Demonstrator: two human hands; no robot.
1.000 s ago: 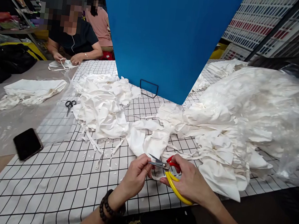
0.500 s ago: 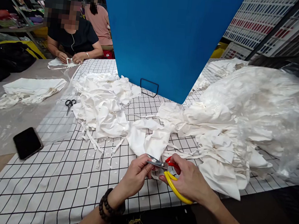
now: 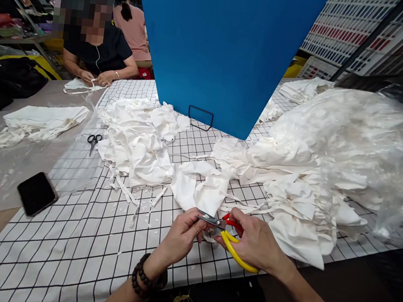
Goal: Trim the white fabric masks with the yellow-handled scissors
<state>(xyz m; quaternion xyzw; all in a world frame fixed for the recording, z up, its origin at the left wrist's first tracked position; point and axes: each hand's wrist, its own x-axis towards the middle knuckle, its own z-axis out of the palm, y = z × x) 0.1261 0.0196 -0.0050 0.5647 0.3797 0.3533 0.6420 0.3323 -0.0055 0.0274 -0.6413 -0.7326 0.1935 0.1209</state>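
Left hand (image 3: 183, 233): fingers pinched on the near end of a white cloth (image 3: 208, 190), by the front edge of the tabletop (image 3: 102, 251)
Right hand (image 3: 255, 237): fingers round the red-and-yellow scissors (image 3: 239, 255), blades narrowly parted
Phone (image 3: 37, 194): screen dark, tabletop's left side
Cloth pile (image 3: 139, 139): black-handled scissors (image 3: 94, 140) beside it
Blue board (image 3: 225, 56): upright beyond
Co-worker (image 3: 98, 52): far left corner, both hands on cloth
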